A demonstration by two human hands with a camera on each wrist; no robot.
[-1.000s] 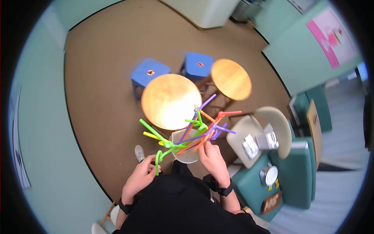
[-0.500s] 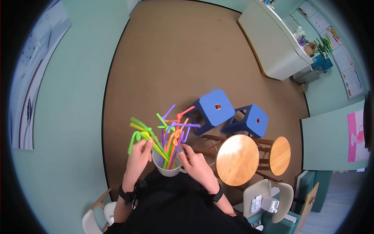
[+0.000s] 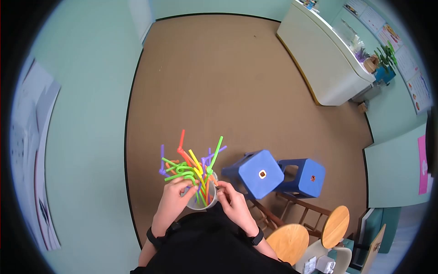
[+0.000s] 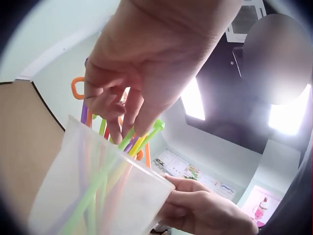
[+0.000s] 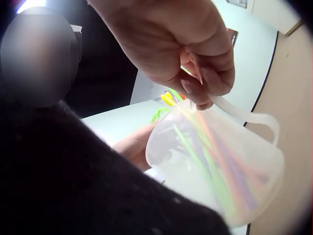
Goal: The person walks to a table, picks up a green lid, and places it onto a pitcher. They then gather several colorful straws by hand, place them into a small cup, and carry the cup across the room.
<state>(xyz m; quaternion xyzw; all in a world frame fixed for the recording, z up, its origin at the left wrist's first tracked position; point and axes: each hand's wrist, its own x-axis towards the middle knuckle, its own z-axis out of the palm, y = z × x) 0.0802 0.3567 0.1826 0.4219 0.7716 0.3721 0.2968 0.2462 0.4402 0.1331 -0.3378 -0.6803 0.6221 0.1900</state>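
Observation:
A translucent white plastic jug (image 5: 168,159) with a side handle (image 5: 254,117) stands in front of the body, filled with several bendy straws. Their knotted and bent tops fan out above the rim: green (image 3: 216,153), red (image 3: 183,137), purple (image 3: 162,153) and yellow (image 3: 194,157). My left hand (image 3: 172,201) is at the left of the rim, thumb and fingers pinching a green straw (image 4: 100,178) among the others. With bent fingers and thumb, my right hand (image 3: 236,205) grips the jug's rim beside the handle. The straws' lower ends show faintly through the jug's wall.
Two blue plastic stools (image 3: 260,176) stand on the brown floor to the right. Behind them are round wooden stools (image 3: 289,242) and a beige chair (image 3: 343,258). A white counter (image 3: 324,59) is at the far right, with a pale green wall (image 3: 96,114) on the left.
The head view has swung, so the stools now sit lower right. My left hand has shifted in over the rim among the straws, whose tops are arranged differently. The right hand stays at the jug.

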